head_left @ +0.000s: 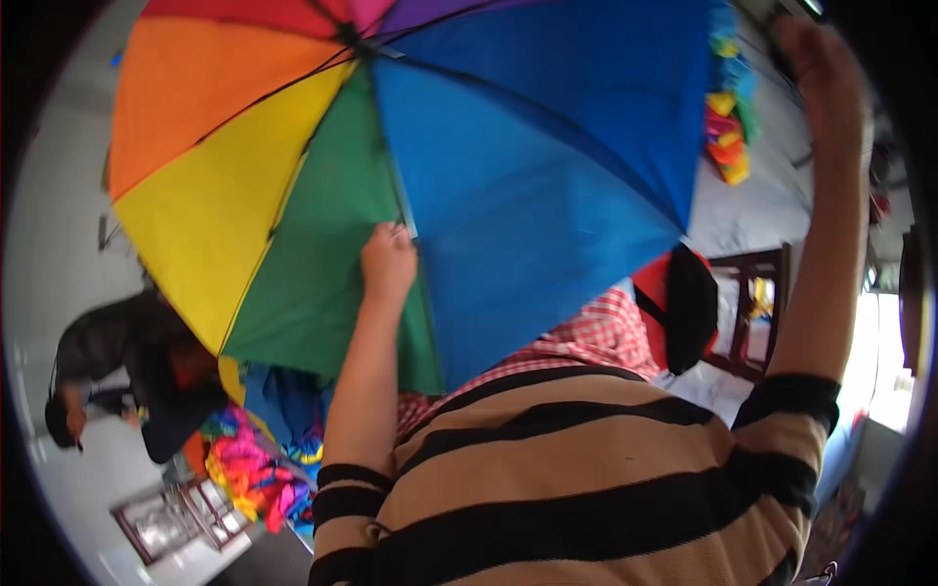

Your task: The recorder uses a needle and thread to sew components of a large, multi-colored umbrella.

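Note:
An opened umbrella [528, 195] with rainbow panels spreads across the upper middle of the head view, its dark ribs and hub showing. My left hand [389, 262] is closed around a thin metal rod of it, in front of the green panel. I cannot make out whether that rod is the shaft or a rib. My right hand [823, 63] is raised at the upper right, apart from the canopy. Blur hides how its fingers are held.
At the left a person [122, 352] in dark clothing bends over. Bright multicoloured cloth [259, 474] lies in a heap at the lower left, with more colourful cloth [728, 142] at the right. A black and red item [692, 308] lies beside a dark wooden frame [782, 293]. Red checked cloth [601, 337] covers my lap.

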A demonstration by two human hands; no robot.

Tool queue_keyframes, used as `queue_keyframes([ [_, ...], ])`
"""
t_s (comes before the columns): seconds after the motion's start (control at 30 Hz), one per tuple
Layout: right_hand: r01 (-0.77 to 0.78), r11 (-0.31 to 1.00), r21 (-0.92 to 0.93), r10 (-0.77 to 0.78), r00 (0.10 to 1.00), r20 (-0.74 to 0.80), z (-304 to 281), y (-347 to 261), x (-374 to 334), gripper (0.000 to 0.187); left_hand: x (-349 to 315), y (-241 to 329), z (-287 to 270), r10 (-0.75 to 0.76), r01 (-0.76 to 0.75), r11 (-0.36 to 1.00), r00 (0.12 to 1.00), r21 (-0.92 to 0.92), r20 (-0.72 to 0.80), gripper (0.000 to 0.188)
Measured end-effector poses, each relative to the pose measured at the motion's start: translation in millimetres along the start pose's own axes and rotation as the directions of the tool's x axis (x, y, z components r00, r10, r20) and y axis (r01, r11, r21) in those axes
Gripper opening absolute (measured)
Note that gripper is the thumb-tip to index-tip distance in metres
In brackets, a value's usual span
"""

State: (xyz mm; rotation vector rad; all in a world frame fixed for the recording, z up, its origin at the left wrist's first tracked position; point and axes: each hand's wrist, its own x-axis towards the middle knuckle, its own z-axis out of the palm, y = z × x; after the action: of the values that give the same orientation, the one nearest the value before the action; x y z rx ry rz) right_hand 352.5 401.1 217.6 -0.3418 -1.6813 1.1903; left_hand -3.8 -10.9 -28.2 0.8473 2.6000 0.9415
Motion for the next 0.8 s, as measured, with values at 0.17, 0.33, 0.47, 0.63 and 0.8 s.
queue_keyframes([
  [0.17, -0.481, 0.874, 0.074, 0.457, 0.863, 0.214, 216, 83, -130, 0.015, -1, 12, -5, 0.012, -0.013, 0.992, 1.0, 0.126, 0.009, 0.021],
  [0.33, -0.563, 0.822, -0.087, 0.552, 0.752, 0.36, 289, 122, -186, 0.008, 4, 26, 10, 0.129, -0.144, 0.912, 0.99, 0.384, 0.065, 0.018],
  [0.47, -0.438, 0.871, -0.222, 0.491, 0.763, 0.42, 307, 134, -184, 0.007, 17, 14, 8, 0.162, -0.157, 0.921, 0.987, 0.356, 0.016, 0.018],
  [0.63, -0.511, 0.832, -0.216, 0.55, 0.707, 0.445, 309, 133, -182, 0.007, 26, 11, -5, 0.186, -0.181, 0.915, 0.982, 0.361, 0.022, 0.016],
  [0.8, -0.38, 0.841, -0.385, 0.533, 0.708, 0.464, 261, 115, -112, 0.008, 62, -19, -90, 0.13, -0.075, 0.78, 0.99, 0.622, -0.044, 0.018],
])
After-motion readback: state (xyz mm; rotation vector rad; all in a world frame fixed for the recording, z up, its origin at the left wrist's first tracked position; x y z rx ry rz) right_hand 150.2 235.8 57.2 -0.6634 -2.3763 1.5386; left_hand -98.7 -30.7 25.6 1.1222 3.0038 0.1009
